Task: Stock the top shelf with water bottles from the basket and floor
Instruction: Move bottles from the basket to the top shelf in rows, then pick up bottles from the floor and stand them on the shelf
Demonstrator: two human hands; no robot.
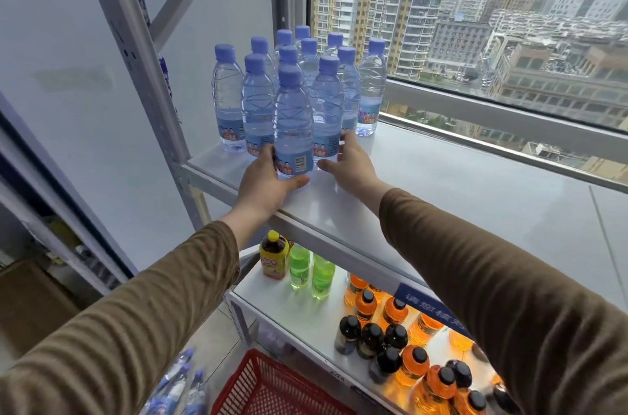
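White metal top shelf (441, 183) carries our cluster of clear plastic water bottles with blue caps (306, 81) at its left end by the window. Below, a red plastic basket (272, 387) sits beside more bottles on the floor (180, 387). Our left hand (268, 183) grips the front bottle (293, 129) at its base; our right hand (350, 163) rests loose, fingers touching the neighbouring bottle.

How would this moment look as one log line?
left hand: grip on front water bottle | right hand: open beside cluster | top shelf: partly stocked
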